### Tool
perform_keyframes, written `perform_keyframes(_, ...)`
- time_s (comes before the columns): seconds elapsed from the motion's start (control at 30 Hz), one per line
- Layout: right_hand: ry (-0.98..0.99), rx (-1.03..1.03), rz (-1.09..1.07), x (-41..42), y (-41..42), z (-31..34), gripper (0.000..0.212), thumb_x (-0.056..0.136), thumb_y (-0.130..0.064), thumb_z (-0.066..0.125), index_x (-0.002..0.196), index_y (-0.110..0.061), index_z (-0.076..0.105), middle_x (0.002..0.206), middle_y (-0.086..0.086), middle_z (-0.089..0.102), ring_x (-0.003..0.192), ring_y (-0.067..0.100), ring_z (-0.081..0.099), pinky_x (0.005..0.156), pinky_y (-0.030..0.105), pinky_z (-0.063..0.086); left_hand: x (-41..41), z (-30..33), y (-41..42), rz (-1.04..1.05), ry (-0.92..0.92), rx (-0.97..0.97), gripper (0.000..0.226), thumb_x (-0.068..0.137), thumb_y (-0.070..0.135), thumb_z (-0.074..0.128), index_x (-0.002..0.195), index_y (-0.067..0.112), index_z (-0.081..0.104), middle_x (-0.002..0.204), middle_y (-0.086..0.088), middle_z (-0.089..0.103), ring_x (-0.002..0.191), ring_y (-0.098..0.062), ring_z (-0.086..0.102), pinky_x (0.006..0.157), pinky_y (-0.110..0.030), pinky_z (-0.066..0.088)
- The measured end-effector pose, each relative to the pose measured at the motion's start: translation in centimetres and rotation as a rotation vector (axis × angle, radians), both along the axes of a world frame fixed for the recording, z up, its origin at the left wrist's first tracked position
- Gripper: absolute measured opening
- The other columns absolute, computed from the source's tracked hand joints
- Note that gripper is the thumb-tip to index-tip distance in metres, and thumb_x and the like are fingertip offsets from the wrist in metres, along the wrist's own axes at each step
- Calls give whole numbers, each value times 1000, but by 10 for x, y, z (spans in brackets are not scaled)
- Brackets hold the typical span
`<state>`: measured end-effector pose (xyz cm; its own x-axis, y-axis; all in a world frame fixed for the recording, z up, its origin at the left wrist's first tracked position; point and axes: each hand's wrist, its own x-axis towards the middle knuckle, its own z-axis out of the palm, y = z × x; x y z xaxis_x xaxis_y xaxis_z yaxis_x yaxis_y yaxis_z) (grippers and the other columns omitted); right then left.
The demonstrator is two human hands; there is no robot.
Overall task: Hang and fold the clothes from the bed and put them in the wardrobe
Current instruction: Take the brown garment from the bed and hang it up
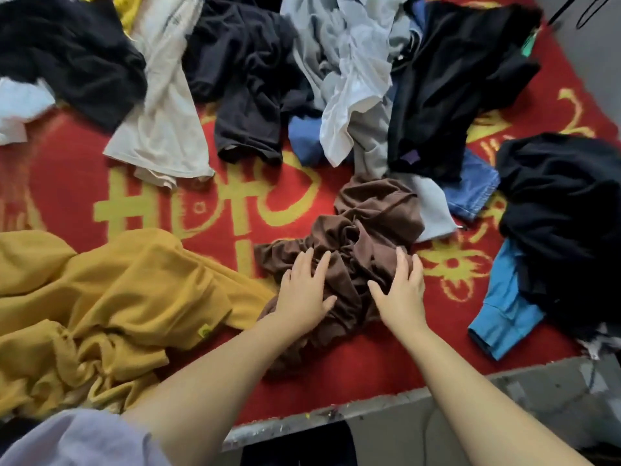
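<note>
A crumpled brown garment (366, 227) lies on the red bed cover (275, 142) near the front edge. My left hand (304, 294) rests flat on its left part, fingers straight and spread. My right hand (401, 290) lies on its right part with fingers extended over the folds. Neither hand grips the cloth. A mustard-yellow garment (111, 297) is bunched at the lower left, just beside my left forearm.
Loose clothes cover the far half of the bed: black tops (67, 55), a cream shirt (164, 129), a dark garment (248, 79), white and grey pieces (349, 62), denim (477, 190). A black pile over a blue piece (504, 307) sits right. The bed's edge (369, 401) runs along the bottom.
</note>
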<state>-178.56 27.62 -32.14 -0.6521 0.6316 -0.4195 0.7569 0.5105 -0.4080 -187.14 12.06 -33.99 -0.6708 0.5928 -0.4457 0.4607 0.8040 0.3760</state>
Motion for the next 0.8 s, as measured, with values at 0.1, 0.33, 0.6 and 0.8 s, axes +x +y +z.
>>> perform_keyframes(0.1, -51, -133, -35, -5, 10, -33, 64, 87, -27, 66, 143, -18, 37, 151, 18, 24, 135, 37, 30, 111, 40, 29, -13, -32, 16, -44, -88, -107, 92, 88, 45, 61, 152, 27, -3, 159, -6, -17, 146, -28, -14, 114, -56, 13)
perform_keyframes(0.33, 185, -411, -398, -7, 37, -24, 11, 93, -17, 55, 101, -20, 61, 105, 4, 64, 100, 22, 60, 79, 28, 41, -28, -29, 12, 88, -152, 64, 19, 84, 11, 54, 99, 14, 43, 108, -6, 50, 111, -27, 45, 86, -38, 42)
perform_keyframes(0.6, 452, -704, -687, -37, 38, 89, 16, 92, -19, 53, 88, -20, 68, 92, -10, 70, 81, 3, 65, 69, 21, 49, -33, 88, -31, 691, -298, 570, 22, 81, 8, 65, 77, 25, 52, 71, 11, 59, 66, 8, 56, 59, -10, 41)
perform_keyframes(0.8, 472, -816, -501, -69, 18, 220, 19, 95, -22, 50, 90, -14, 67, 73, 2, 72, 64, 15, 69, 55, 24, 53, -44, 219, -61, 788, -220, 837, 26, 85, -1, 57, 93, 23, 58, 90, 3, 65, 85, -6, 61, 75, -21, 48)
